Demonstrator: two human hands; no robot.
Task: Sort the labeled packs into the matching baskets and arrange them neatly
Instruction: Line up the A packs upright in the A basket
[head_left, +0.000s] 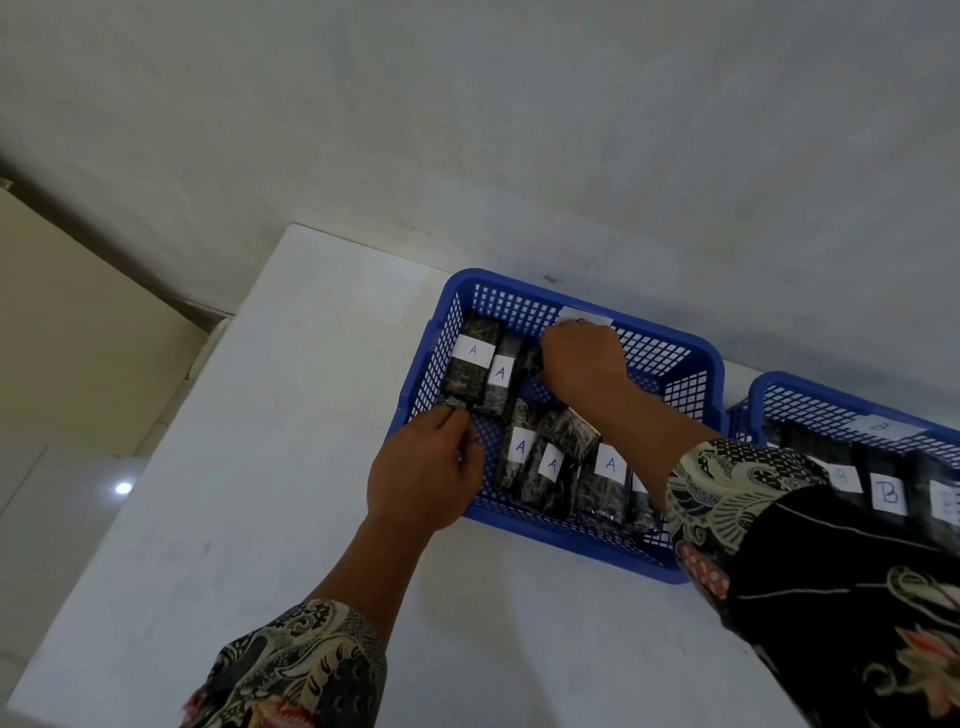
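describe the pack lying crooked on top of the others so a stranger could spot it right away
Start at the left blue basket on the white table, where both hands are working. In the near row of dark packs, look between the packs labelled A. The crooked pack lies tilted across their tops and, unlike them, shows no white label.
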